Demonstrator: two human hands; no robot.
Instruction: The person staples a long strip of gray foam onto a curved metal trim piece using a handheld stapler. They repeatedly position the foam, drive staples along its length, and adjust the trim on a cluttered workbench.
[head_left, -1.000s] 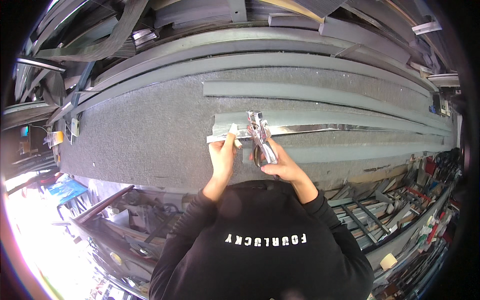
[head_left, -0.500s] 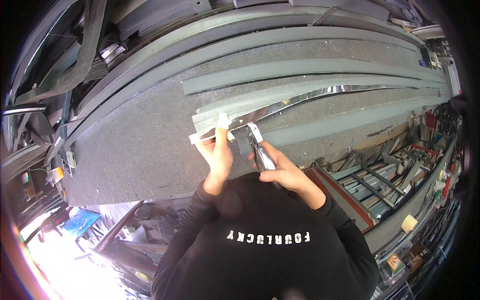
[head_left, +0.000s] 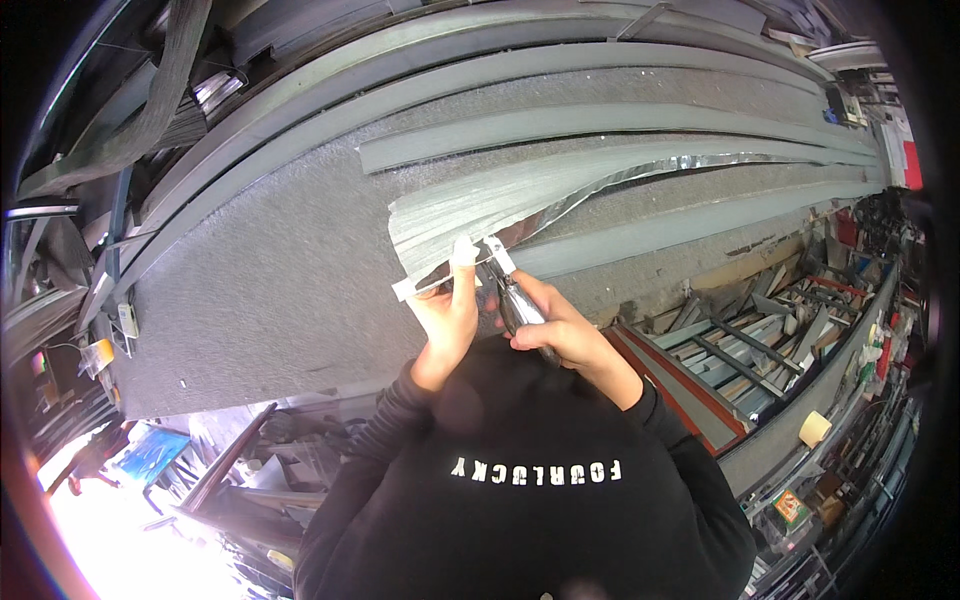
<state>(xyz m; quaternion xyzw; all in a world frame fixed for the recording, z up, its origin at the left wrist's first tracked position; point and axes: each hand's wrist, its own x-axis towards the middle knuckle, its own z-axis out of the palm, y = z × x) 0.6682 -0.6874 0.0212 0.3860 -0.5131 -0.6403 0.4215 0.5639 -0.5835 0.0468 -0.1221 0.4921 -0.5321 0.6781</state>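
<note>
A long grey wood-grain profile (head_left: 450, 205) lies slanted, its near end raised off the bench. My left hand (head_left: 448, 325) is closed on that end, thumb on top and fingers beneath. White wrapping covers the thumb tip, and another white piece shows at the profile's corner. A dark, shiny strip (head_left: 590, 190) runs along the profile's near edge. In my right hand (head_left: 565, 335) is a black-and-silver hand tool (head_left: 520, 308), its front end against that edge beside my left thumb. White wrapping shows at the right index fingertip. The tool's exact kind is unclear.
Several more grey profiles (head_left: 480, 140) lie lengthwise on the dark textured bench (head_left: 250, 290). Right of me stands a rack of offcuts (head_left: 745, 360) with a red-brown frame. A yellow-white roll (head_left: 815, 429) sits near it. Metal parts crowd the upper left.
The profile's near end has tilted, showing more of its broad grey face. My left hand has moved slightly right and down, closer to the tool. The tool has shifted slightly left.
</note>
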